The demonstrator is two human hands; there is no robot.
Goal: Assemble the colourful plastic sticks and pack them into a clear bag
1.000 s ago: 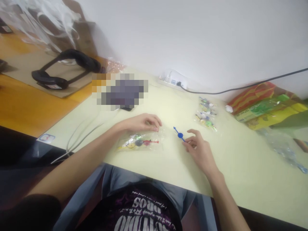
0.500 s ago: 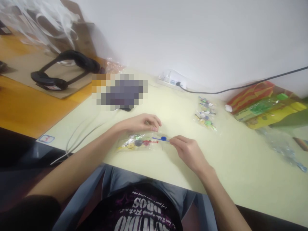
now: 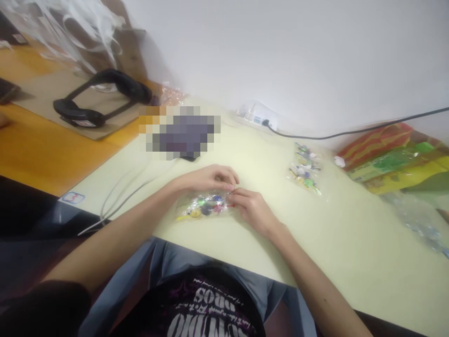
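Note:
A clear plastic bag (image 3: 185, 210) lies on the pale table in front of me, with several small coloured pieces in it: yellow, dark, green and red. My left hand (image 3: 212, 179) is above it, thumb and fingers pinched at the bag's upper right edge. My right hand (image 3: 254, 209) is closed at the bag's right end, its fingertips close to the left ones. A blue stick with a round disc (image 3: 218, 198) shows at the bag's right part, its end at my right fingertips. Fingers hide the exact grip.
A second clear bag of coloured pieces (image 3: 306, 169) lies to the right. Farther right are bright snack packaging (image 3: 382, 161) and crumpled clear plastic (image 3: 417, 222). A power strip (image 3: 257, 118) with a black cable sits by the wall. A black frame-like device (image 3: 101, 98) rests on cardboard at left.
My right hand has moved left to the bag, bringing the blue stick from outside its right end to within it. My left hand stays at the bag's edge. The view has shifted slightly.

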